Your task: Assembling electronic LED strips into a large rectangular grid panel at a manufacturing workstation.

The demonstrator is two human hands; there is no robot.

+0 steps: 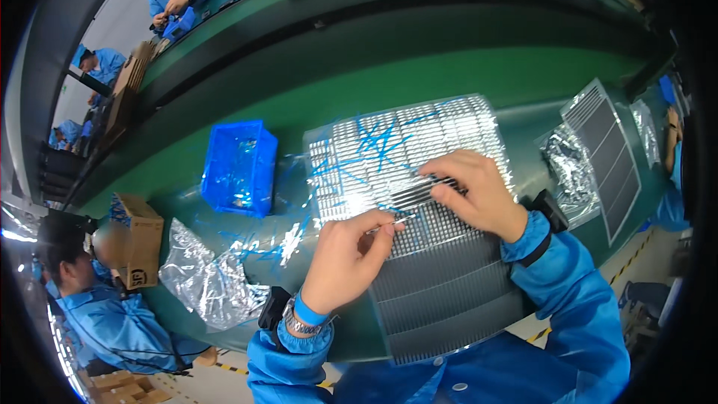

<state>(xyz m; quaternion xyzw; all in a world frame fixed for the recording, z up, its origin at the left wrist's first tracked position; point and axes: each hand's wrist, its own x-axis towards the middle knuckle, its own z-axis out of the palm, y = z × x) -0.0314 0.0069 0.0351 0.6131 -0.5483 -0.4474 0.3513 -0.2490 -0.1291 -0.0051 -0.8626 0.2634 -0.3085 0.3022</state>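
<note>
A large slotted tray (449,292) lies on the green table (464,75) in front of me, its far half filled with shiny silver pins, its near half dark. My left hand (348,254) pinches a thin silver pin (396,220) between thumb and fingers just above the tray. My right hand (475,191) presses on a small bundle of the same pins (419,193) lying across the tray's middle. Blue strips (378,138) lie scattered over the filled part.
A blue plastic bin (239,168) stands left of the tray. Crumpled clear bags (209,277) lie at the near left, a cardboard box (142,243) beyond them. Another tray (609,157) and foil bag (568,168) sit right. Other people in blue work at left.
</note>
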